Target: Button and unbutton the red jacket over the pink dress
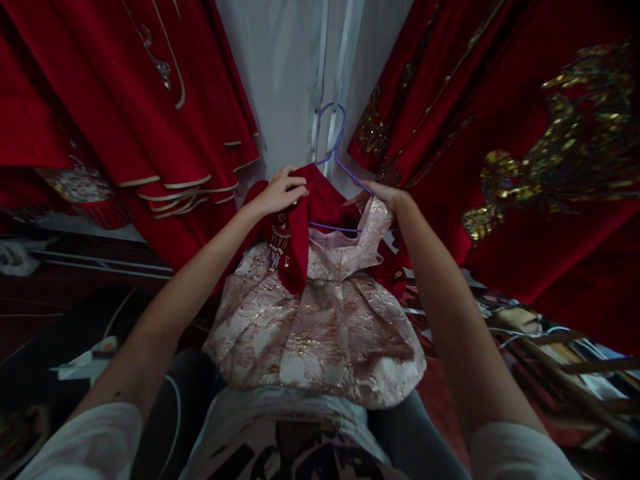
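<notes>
A small pink and gold brocade dress [320, 327] with a red velvet jacket [300, 233] over its top hangs on a purple wire hanger [336, 137] in front of me. My left hand [280, 192] is closed on the red jacket's left shoulder, near a beaded tassel [279, 241]. My right hand [383, 197] grips the hanger's right arm at the dress's pink shoulder strap. The dress skirt rests against my lap.
Red velvet garments with gold embroidery [550, 153] hang on the right, and more red ones with cream trim [165, 120] on the left. A pale wall [290, 73] shows between them. Cluttered items [550, 347] lie low on the right.
</notes>
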### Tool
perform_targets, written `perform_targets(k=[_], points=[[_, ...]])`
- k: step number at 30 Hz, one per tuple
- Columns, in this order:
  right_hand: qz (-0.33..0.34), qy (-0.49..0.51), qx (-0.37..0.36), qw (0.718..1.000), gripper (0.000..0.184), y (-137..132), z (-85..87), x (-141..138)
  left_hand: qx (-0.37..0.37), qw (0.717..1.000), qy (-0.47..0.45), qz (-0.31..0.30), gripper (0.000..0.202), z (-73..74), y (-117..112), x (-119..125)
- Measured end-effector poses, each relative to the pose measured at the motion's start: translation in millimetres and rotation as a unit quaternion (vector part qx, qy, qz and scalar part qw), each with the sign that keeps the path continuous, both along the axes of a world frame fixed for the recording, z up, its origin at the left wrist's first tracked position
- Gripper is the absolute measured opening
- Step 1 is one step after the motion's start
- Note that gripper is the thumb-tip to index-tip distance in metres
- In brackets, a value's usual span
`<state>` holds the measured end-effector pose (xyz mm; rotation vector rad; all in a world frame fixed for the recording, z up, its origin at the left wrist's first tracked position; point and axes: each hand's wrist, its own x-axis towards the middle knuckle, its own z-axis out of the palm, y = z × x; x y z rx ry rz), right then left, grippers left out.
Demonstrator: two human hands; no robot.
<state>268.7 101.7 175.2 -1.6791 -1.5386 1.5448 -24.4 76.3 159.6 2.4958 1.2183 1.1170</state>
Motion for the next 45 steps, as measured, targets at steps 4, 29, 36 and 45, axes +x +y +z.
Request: perform_targets(k=[4, 29, 36, 45], points=[[-0.07, -0.006, 0.158, 0.985, 0.009, 1.1, -2.0, -2.3, 0.021, 0.999, 0.021, 0.021, 0.018, -1.3, -0.5, 0.3], [-0.056, -0.049, 0.301, 0.951, 0.029, -116.1, 7.3, 59.4, 0.042, 0.986, 0.116, 0.111, 0.026, -12.0, -20.0, 22.0], [-0.003, -0.039, 0.38, 0.924, 0.021, -88.4, -18.1, -10.9, 0.037, 0.979, 0.136, 0.148, 0.03, -13.1, -26.7, 28.1], [0.045, -0.008, 0.453, 0.89, 0.013, -91.6, -37.4, -63.8, 0.088, 0.986, 0.044, 0.131, 0.023, -22.9, -41.3, 35.8]])
